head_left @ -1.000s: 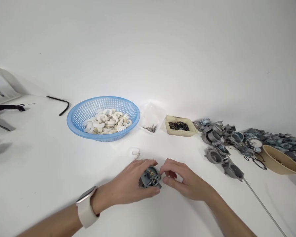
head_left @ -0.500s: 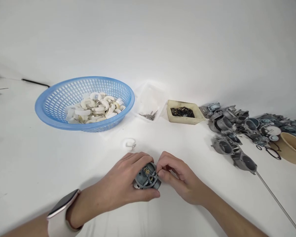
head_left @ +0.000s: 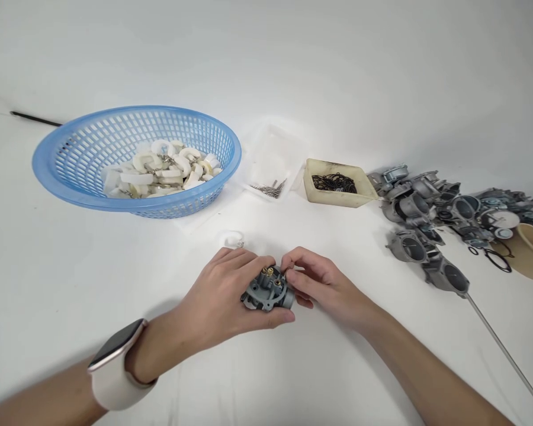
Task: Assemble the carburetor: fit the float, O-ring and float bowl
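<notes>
The left hand (head_left: 224,296) held a small grey metal part with little brass holes (head_left: 269,289) on the white table (head_left: 71,284). Its fingers were wrapped around the part, with the thumb under it. The right hand (head_left: 320,284) touched the part's right side, with its fingers pinched together at the edge. I could not tell if something tiny was between them. A white watch (head_left: 115,367) sat on the left wrist.

A small white plastic ring piece (head_left: 231,239) lay just behind the hands. Farther back stood a blue plastic basket of white curved pieces (head_left: 137,160), a clear tray with thin metal pins (head_left: 270,177), and a tan tray of black rings (head_left: 337,183). A pile of grey metal parts (head_left: 430,225) lay to the right, near a brown bowl (head_left: 530,251).
</notes>
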Tool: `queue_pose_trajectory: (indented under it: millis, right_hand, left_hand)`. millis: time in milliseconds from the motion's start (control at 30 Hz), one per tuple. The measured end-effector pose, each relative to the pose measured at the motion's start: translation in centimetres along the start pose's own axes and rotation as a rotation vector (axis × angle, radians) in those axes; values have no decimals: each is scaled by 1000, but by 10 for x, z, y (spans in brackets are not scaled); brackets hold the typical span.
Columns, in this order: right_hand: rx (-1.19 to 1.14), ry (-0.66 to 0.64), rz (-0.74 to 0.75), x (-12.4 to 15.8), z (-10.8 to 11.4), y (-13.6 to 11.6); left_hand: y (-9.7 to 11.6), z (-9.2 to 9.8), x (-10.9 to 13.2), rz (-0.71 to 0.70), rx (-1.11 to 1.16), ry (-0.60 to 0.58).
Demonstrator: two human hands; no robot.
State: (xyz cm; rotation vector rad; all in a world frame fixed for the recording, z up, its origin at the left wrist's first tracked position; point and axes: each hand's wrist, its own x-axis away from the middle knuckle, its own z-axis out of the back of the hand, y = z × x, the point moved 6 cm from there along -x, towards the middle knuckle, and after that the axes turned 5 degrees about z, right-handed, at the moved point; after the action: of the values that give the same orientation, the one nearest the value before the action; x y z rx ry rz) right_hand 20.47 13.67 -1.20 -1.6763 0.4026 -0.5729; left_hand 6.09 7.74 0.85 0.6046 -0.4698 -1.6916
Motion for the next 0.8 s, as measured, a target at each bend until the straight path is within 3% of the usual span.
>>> queue_pose_trajectory:
  millis: [167, 300, 433, 600, 800]
  right_hand:
    - [174, -108, 124, 5, -5, -9]
    - [580, -170, 355, 19, -19, -25]
    - [897, -183, 443, 29, -33, -28]
    - [760, -165, 413, 27, -30, -27]
    - [620, -18, 347, 26, 3, -39]
  left_hand:
    - [6, 4, 2, -29, 7, -62]
    - [14, 4, 8, -111, 54, -113]
    - [16, 4, 8, -132, 89, -152]
    - [15, 8, 5, -123, 127, -252]
    - [11, 11, 6, -103, 122, -226]
